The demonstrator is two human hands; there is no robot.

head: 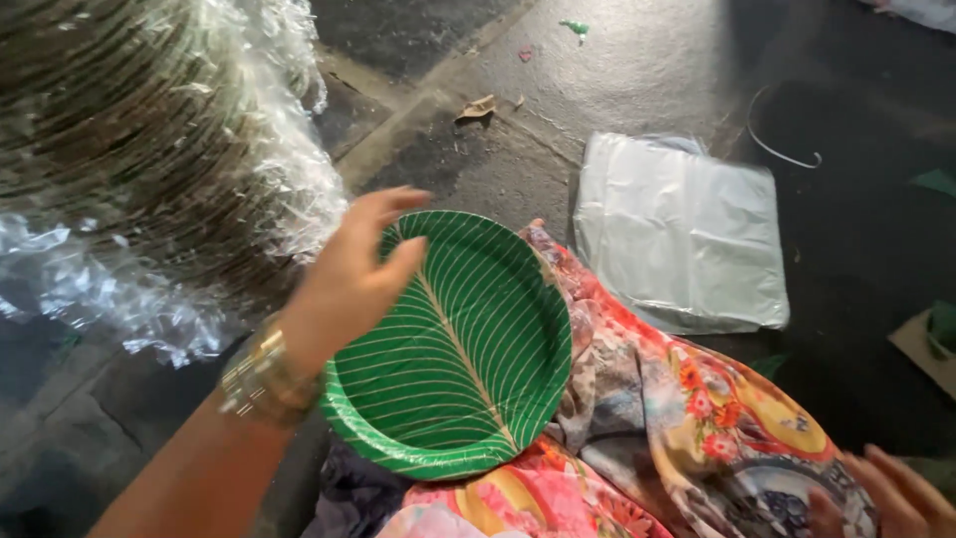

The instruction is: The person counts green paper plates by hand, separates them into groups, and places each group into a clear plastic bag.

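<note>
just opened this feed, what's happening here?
A person sitting on a dark floor holds a green leaf-patterned paper plate by its rim with the left hand, over a lap covered in floral cloth. The right hand rests open on that cloth at the lower right. A plastic-wrapped stack of plates sits at upper left, and a pile of flat clear plastic bags lies on the floor ahead.
</note>
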